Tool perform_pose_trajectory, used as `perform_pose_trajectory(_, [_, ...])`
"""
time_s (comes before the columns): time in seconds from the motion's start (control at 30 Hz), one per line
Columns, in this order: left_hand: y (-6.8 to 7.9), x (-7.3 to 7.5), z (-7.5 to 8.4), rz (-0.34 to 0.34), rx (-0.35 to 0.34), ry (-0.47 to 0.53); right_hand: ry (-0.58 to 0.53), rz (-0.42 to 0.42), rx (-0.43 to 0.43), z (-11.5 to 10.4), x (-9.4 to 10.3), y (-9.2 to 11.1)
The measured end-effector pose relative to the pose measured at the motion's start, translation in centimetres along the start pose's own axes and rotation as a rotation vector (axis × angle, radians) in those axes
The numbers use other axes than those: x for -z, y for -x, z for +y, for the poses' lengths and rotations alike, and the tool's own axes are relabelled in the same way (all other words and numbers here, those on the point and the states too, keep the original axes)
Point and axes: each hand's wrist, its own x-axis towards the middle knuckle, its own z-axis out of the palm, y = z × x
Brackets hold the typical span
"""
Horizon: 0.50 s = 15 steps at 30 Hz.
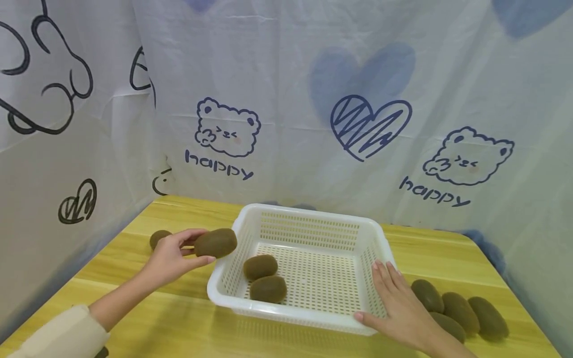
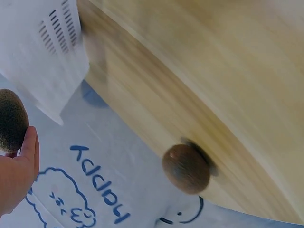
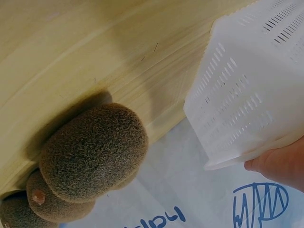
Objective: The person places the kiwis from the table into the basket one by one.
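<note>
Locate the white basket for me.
In the head view, the white basket sits centrally on the table, between the kiwi in the left hand and the right hand, which touches its right rim.

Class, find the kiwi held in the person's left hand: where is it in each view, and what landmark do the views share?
Head: held kiwi, left of centre, by the white basket's left rim.
Left wrist: held kiwi at the left edge, around mid-height.
Right wrist: not in this picture.
Shared landmark: the white basket, in all three views.
</note>
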Motion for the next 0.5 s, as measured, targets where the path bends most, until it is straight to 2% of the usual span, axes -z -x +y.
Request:
perform_pose_trajectory(0.23, [-1.0,-1.8,0.7,-0.014,-0.042,0.027,0.012,0.021,0.014,0.1,-0.1,0.0])
perform_pose_trajectory(0.5, [-2.2,-3.9,1.5,-0.075,-0.068,0.060,-0.003,0.021,0.012,0.1,-0.1,0.0])
